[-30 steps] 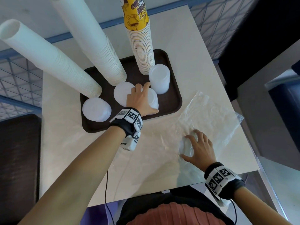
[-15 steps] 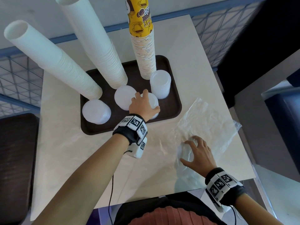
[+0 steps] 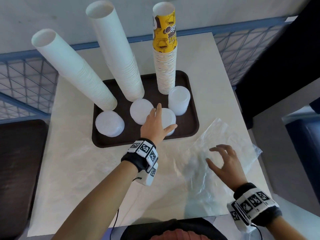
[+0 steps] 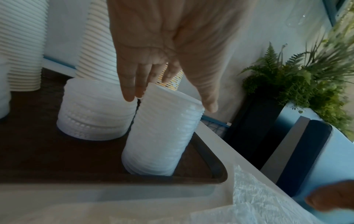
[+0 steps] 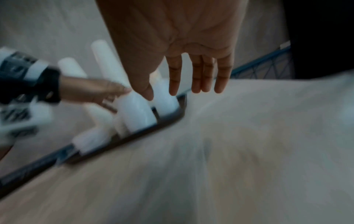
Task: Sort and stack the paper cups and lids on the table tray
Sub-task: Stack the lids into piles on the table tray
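Observation:
A dark brown tray (image 3: 192,135) holds two tall white cup stacks (image 3: 74,70) (image 3: 117,56) and a yellow-printed cup stack (image 3: 165,54). Several white lid stacks stand in front of them. My left hand (image 3: 155,122) rests with straight fingers on top of the front right lid stack (image 3: 169,116), its thumb along the side. The left wrist view shows that lid stack (image 4: 161,136) leaning slightly under my left hand (image 4: 170,101). My right hand (image 3: 220,160) hovers over a clear plastic bag (image 3: 225,135), fingers spread and holding nothing. Whether lids lie in the bag I cannot tell.
Other lid stacks stand at the tray's front left (image 3: 110,123), middle (image 3: 141,113) and right (image 3: 179,100). The pale table (image 3: 78,170) ends close behind the tray at a blue mesh railing (image 3: 26,80). A dark seat (image 3: 17,161) sits to the left.
My right hand has come off the lids in the bag and lifted with its fingers spread. My left hand stays on the front right lid stack. The view has tilted upward.

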The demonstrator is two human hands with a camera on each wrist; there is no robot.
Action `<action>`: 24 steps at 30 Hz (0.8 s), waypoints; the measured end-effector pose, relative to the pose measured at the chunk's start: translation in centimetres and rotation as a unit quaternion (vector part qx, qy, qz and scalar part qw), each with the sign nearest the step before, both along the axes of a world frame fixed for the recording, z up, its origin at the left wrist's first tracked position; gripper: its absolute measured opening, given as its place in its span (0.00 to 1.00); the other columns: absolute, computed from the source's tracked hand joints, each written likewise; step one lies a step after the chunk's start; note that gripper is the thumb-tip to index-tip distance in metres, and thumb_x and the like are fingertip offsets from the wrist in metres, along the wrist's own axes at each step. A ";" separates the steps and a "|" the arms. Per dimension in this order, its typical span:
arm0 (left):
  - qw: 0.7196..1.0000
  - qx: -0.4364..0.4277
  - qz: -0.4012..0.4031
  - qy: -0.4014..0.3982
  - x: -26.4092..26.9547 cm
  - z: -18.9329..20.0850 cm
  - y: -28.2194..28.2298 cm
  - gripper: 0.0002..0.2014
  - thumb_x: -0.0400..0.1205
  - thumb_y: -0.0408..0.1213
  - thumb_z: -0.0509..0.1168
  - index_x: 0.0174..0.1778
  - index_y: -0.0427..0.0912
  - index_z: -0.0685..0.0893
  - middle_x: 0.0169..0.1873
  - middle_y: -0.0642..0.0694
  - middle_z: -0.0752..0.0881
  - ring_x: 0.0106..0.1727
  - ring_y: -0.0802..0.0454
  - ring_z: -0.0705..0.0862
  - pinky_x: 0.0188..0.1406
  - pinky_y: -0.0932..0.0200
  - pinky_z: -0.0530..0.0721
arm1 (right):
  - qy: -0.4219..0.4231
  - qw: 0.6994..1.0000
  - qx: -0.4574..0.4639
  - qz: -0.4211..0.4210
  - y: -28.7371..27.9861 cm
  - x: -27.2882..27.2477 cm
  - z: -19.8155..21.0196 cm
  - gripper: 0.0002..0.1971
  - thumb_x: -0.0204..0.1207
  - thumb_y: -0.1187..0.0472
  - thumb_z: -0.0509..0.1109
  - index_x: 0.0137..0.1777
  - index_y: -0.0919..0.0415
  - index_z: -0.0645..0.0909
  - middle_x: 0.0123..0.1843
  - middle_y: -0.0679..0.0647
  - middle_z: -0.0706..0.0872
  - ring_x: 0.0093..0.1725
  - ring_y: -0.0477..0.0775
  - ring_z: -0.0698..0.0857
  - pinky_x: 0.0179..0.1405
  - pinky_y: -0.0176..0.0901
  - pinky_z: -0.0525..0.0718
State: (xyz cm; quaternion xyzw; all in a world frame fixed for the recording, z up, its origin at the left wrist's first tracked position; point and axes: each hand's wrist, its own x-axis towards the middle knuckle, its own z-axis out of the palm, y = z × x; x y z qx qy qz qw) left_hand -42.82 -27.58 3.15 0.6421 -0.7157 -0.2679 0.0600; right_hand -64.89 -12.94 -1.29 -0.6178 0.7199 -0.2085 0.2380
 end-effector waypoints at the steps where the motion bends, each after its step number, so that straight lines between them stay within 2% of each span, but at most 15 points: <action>1: 0.999 -0.003 0.016 0.030 0.2 0.1 0.2 0.42 0.77 0.59 0.63 0.81 0.43 0.53 0.77 0.39 0.65 0.74 0.42 0.70 0.62 0.44 0.77 | -0.016 1.000 -0.017 -0.005 -1.3 -0.3 0.9 0.15 0.68 0.61 0.78 0.55 0.61 0.83 0.55 0.60 0.81 0.54 0.61 0.82 0.51 0.45 0.79; 3: 0.994 -0.015 0.057 0.087 0.7 0.3 0.6 0.37 0.79 0.57 0.60 0.80 0.42 0.57 0.75 0.40 0.67 0.73 0.43 0.71 0.64 0.44 0.75 | -0.066 0.997 -0.040 -0.031 -4.4 -0.6 2.9 0.13 0.72 0.61 0.75 0.55 0.61 0.83 0.52 0.56 0.83 0.50 0.56 0.84 0.49 0.41 0.81; 6: 0.986 0.003 0.100 0.131 1.1 0.4 1.2 0.31 0.83 0.53 0.57 0.79 0.41 0.60 0.74 0.39 0.69 0.72 0.44 0.72 0.68 0.50 0.72 | -0.162 0.984 -0.017 -0.071 -9.5 -0.4 5.5 0.13 0.76 0.58 0.70 0.58 0.60 0.80 0.49 0.55 0.85 0.45 0.54 0.85 0.41 0.26 0.79; 7: 0.985 0.017 0.101 0.136 1.2 0.3 1.3 0.31 0.83 0.52 0.57 0.79 0.42 0.59 0.74 0.39 0.69 0.73 0.44 0.72 0.68 0.50 0.71 | -0.180 0.981 0.002 -0.073 -11.2 -0.2 6.0 0.14 0.77 0.56 0.69 0.60 0.59 0.79 0.50 0.55 0.85 0.45 0.55 0.85 0.42 0.28 0.80; 10: 0.983 0.049 0.096 0.148 1.0 -0.1 1.1 0.30 0.84 0.51 0.56 0.80 0.45 0.57 0.75 0.41 0.68 0.72 0.44 0.72 0.70 0.49 0.70 | -0.183 0.981 0.034 -0.059 -16.0 0.3 6.3 0.18 0.78 0.52 0.67 0.65 0.58 0.76 0.54 0.58 0.85 0.48 0.60 0.87 0.53 0.48 0.83; 12: 0.980 0.061 0.107 0.159 0.9 -0.4 0.9 0.30 0.84 0.51 0.56 0.80 0.47 0.57 0.75 0.41 0.68 0.71 0.43 0.74 0.70 0.48 0.69 | -0.181 0.981 0.053 -0.050 -18.4 0.7 6.0 0.20 0.79 0.51 0.66 0.67 0.58 0.74 0.56 0.59 0.85 0.49 0.61 0.87 0.58 0.54 0.83; 15: 0.973 0.079 0.126 0.179 0.7 -0.7 0.5 0.30 0.84 0.51 0.56 0.80 0.47 0.57 0.77 0.43 0.67 0.73 0.44 0.72 0.73 0.46 0.66 | -0.185 0.976 0.106 -0.039 -20.8 1.6 5.2 0.22 0.79 0.49 0.64 0.71 0.57 0.70 0.56 0.60 0.84 0.49 0.60 0.86 0.60 0.56 0.82; 17: 0.971 0.090 0.129 0.181 0.6 -0.8 0.2 0.30 0.84 0.51 0.56 0.80 0.47 0.56 0.77 0.44 0.68 0.74 0.44 0.71 0.73 0.46 0.65 | -0.177 0.974 0.139 -0.030 -21.9 2.1 4.5 0.24 0.79 0.48 0.64 0.73 0.55 0.68 0.56 0.61 0.84 0.53 0.62 0.85 0.62 0.57 0.81; 19: 0.971 0.098 0.126 0.178 0.5 -0.9 0.0 0.30 0.84 0.50 0.56 0.80 0.47 0.56 0.76 0.44 0.68 0.74 0.44 0.70 0.73 0.47 0.65 | -0.160 0.974 0.162 -0.017 -22.4 2.5 3.9 0.26 0.79 0.47 0.64 0.75 0.52 0.65 0.62 0.64 0.82 0.60 0.64 0.82 0.66 0.59 0.78; 21: 0.972 0.103 0.122 0.175 0.2 -0.9 -0.1 0.29 0.84 0.49 0.56 0.80 0.47 0.56 0.77 0.45 0.68 0.75 0.44 0.69 0.73 0.47 0.64 | -0.150 0.973 0.174 -0.002 -22.6 2.9 3.4 0.28 0.79 0.49 0.65 0.77 0.51 0.63 0.69 0.63 0.78 0.68 0.64 0.77 0.70 0.56 0.73; 24: 0.970 0.119 0.129 0.168 -0.3 -1.0 -0.2 0.29 0.84 0.47 0.57 0.79 0.46 0.57 0.76 0.45 0.68 0.76 0.43 0.68 0.73 0.47 0.64 | -0.142 0.975 0.172 0.024 -22.7 3.5 3.0 0.28 0.79 0.53 0.65 0.78 0.53 0.62 0.72 0.60 0.75 0.71 0.62 0.73 0.71 0.52 0.70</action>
